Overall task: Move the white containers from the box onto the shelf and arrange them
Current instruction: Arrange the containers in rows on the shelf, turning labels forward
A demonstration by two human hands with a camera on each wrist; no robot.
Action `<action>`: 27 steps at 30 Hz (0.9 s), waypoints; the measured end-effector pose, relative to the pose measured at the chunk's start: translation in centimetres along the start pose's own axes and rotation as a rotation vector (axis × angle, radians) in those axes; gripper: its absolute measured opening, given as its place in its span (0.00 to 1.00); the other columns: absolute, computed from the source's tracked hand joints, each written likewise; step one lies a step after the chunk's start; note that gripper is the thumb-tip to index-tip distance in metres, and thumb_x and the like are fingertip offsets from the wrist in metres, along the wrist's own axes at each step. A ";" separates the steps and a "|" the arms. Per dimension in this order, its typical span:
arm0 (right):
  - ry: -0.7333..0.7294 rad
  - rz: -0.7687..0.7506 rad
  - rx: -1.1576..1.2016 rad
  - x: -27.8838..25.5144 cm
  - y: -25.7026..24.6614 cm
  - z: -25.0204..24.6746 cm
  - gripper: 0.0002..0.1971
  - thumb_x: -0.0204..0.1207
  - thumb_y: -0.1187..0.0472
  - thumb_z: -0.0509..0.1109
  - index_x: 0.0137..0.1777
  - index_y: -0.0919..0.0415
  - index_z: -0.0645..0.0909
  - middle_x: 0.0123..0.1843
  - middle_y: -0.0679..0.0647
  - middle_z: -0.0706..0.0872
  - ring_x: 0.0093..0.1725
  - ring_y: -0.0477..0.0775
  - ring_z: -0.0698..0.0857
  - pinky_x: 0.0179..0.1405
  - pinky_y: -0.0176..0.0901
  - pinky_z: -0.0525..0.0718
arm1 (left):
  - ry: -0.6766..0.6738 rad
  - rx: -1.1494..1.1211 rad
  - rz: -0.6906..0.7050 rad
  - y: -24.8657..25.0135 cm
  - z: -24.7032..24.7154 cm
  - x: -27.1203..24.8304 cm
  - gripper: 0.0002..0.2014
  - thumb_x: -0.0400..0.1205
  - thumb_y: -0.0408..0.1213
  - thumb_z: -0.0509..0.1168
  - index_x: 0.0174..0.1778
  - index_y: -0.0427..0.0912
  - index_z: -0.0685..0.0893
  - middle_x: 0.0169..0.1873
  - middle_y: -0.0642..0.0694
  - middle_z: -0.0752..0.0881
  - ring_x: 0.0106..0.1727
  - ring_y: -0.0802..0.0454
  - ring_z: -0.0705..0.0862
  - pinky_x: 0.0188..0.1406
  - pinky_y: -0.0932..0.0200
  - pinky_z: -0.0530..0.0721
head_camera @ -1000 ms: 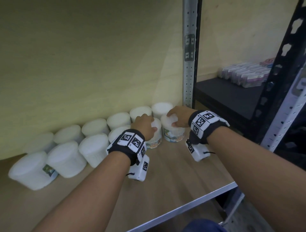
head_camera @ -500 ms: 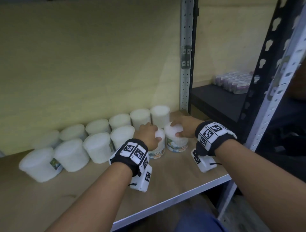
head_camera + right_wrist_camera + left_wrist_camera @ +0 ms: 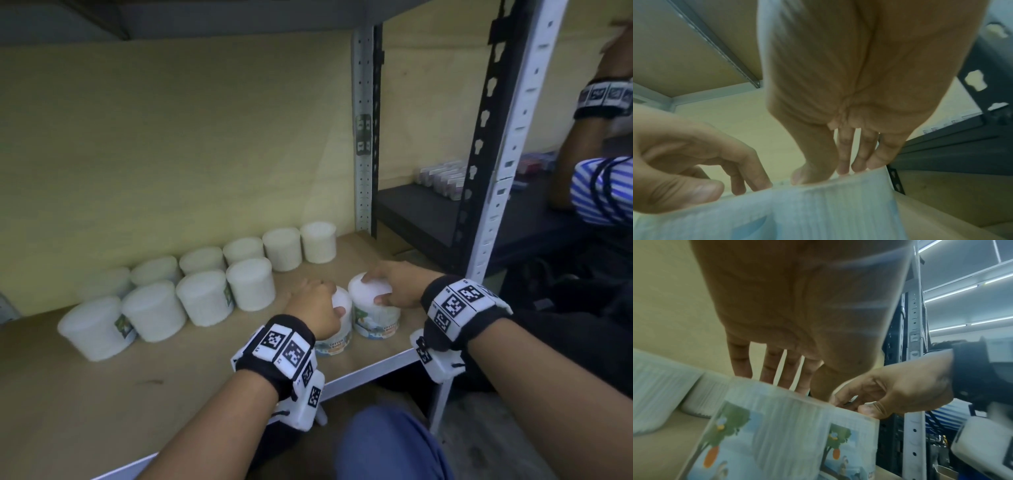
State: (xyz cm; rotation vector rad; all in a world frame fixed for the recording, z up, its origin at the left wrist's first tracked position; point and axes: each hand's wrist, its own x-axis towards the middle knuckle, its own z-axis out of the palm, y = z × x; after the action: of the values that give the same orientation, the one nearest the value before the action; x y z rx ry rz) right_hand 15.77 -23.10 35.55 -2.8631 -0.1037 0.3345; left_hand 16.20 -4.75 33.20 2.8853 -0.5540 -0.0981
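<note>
In the head view two white containers with picture labels stand side by side near the front edge of the wooden shelf (image 3: 102,394). My left hand (image 3: 318,305) grips the left container (image 3: 339,329) from above. My right hand (image 3: 387,287) grips the right container (image 3: 373,315) from above, thumb on the near rim. Several more white containers (image 3: 205,298) stand in two rows along the back wall. The left wrist view shows my left hand (image 3: 789,384) with its fingers over the top of its container (image 3: 777,426). In the right wrist view, my right hand (image 3: 830,172) touches the rim of its container (image 3: 818,207).
A grey perforated upright (image 3: 363,137) ends the shelf bay at the back right, and a white post (image 3: 507,171) stands at the front right. Beyond them is a black shelf (image 3: 428,212) with small boxes (image 3: 442,174). Another person's arm and striped sleeve (image 3: 599,188) are at far right.
Both hands, still on their two containers, have come toward the shelf's front edge, leaving a gap to the rows. The head view has pulled back and tilted up.
</note>
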 end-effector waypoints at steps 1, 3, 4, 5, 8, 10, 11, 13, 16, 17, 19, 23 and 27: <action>0.000 0.002 0.007 -0.4 0.2 0.1 0.26 0.78 0.54 0.69 0.77 0.48 0.71 0.79 0.51 0.69 0.77 0.56 0.71 0.77 0.49 0.68 | 0.001 0.001 0.002 0.2 0.1 -0.4 0.21 0.82 0.47 0.61 0.71 0.44 0.74 0.69 0.44 0.76 0.73 0.42 0.70 0.72 0.45 0.71; 0.002 0.005 0.016 -1.1 0.5 0.4 0.26 0.78 0.53 0.69 0.76 0.47 0.71 0.79 0.51 0.69 0.77 0.56 0.70 0.79 0.50 0.68 | -0.004 -0.001 0.002 0.7 0.2 -1.1 0.22 0.82 0.47 0.60 0.71 0.45 0.74 0.69 0.44 0.75 0.73 0.42 0.70 0.73 0.41 0.70; 0.005 0.005 0.017 -1.4 0.6 0.6 0.26 0.78 0.53 0.69 0.76 0.46 0.71 0.79 0.50 0.69 0.77 0.56 0.70 0.79 0.51 0.68 | -0.010 -0.008 0.003 0.9 0.3 -1.3 0.22 0.82 0.47 0.60 0.71 0.45 0.74 0.70 0.43 0.75 0.74 0.42 0.70 0.74 0.40 0.70; 0.008 0.005 0.019 -1.7 0.7 0.6 0.26 0.78 0.52 0.69 0.76 0.46 0.71 0.79 0.50 0.69 0.77 0.56 0.70 0.79 0.51 0.68 | -0.015 -0.017 0.003 1.0 0.2 -1.5 0.22 0.82 0.47 0.60 0.71 0.44 0.74 0.70 0.43 0.74 0.74 0.41 0.69 0.74 0.40 0.69; 0.009 0.009 0.025 -2.2 0.7 0.7 0.25 0.79 0.53 0.68 0.77 0.47 0.71 0.80 0.50 0.69 0.78 0.56 0.70 0.79 0.50 0.67 | -0.028 -0.028 -0.003 1.3 0.2 -1.8 0.23 0.82 0.47 0.60 0.72 0.44 0.73 0.70 0.43 0.73 0.76 0.40 0.68 0.75 0.38 0.68; 0.007 0.006 0.025 -2.3 0.6 0.6 0.26 0.79 0.53 0.68 0.77 0.48 0.70 0.80 0.50 0.69 0.78 0.56 0.70 0.79 0.50 0.67 | -0.034 -0.033 -0.009 1.4 0.2 -1.9 0.23 0.83 0.47 0.60 0.73 0.43 0.73 0.70 0.43 0.73 0.76 0.40 0.67 0.75 0.37 0.67; 0.004 0.005 0.023 -2.2 0.6 0.6 0.26 0.79 0.54 0.68 0.77 0.48 0.70 0.80 0.50 0.69 0.78 0.56 0.70 0.79 0.50 0.67 | -0.034 -0.037 -0.010 1.4 0.2 -1.9 0.23 0.83 0.47 0.60 0.73 0.43 0.73 0.70 0.43 0.73 0.76 0.40 0.67 0.75 0.37 0.67; -0.002 0.004 0.022 -2.1 0.6 0.5 0.26 0.79 0.54 0.68 0.77 0.48 0.70 0.80 0.50 0.69 0.78 0.56 0.70 0.78 0.50 0.68 | -0.031 -0.040 -0.009 1.4 0.2 -2.0 0.23 0.83 0.47 0.60 0.73 0.43 0.73 0.70 0.43 0.73 0.76 0.41 0.67 0.75 0.38 0.68; -0.004 0.007 0.033 -1.8 0.7 0.6 0.26 0.78 0.54 0.69 0.76 0.48 0.71 0.80 0.50 0.69 0.78 0.55 0.70 0.78 0.48 0.67 | -0.032 -0.043 -0.010 1.3 0.1 -2.0 0.23 0.83 0.47 0.60 0.73 0.43 0.73 0.69 0.43 0.73 0.75 0.41 0.68 0.75 0.40 0.68; -0.001 0.005 0.033 -1.8 0.8 0.6 0.26 0.78 0.54 0.69 0.76 0.48 0.71 0.80 0.50 0.69 0.78 0.55 0.70 0.78 0.48 0.67 | -0.035 -0.046 -0.010 1.3 0.1 -2.0 0.23 0.83 0.47 0.60 0.73 0.43 0.73 0.69 0.43 0.73 0.75 0.41 0.68 0.75 0.40 0.68; 0.000 0.005 0.040 -1.8 0.8 0.7 0.26 0.78 0.55 0.69 0.76 0.48 0.71 0.80 0.50 0.69 0.78 0.55 0.70 0.77 0.47 0.67 | -0.041 -0.054 -0.010 1.2 0.0 -1.8 0.23 0.82 0.48 0.61 0.73 0.43 0.73 0.69 0.44 0.73 0.76 0.41 0.68 0.75 0.39 0.68; -0.012 -0.001 0.032 -1.7 0.8 0.4 0.25 0.78 0.55 0.70 0.76 0.48 0.72 0.80 0.49 0.70 0.78 0.54 0.70 0.78 0.47 0.67 | -0.036 -0.096 0.005 0.8 -0.1 -1.7 0.24 0.82 0.49 0.62 0.73 0.43 0.73 0.72 0.43 0.72 0.76 0.41 0.68 0.75 0.43 0.69; 0.004 0.003 0.020 -1.4 0.5 -0.5 0.24 0.76 0.54 0.72 0.72 0.46 0.77 0.77 0.50 0.74 0.74 0.55 0.74 0.76 0.48 0.72 | 0.016 -0.214 0.027 0.0 -1.0 -1.5 0.24 0.82 0.44 0.64 0.74 0.43 0.73 0.71 0.44 0.73 0.72 0.44 0.72 0.72 0.49 0.73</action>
State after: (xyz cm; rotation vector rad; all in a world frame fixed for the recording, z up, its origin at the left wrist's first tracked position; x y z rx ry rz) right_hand 14.51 -23.84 36.18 -2.8439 -0.0952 0.3290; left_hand 14.88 -3.98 34.23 2.6678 -0.5442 -0.1219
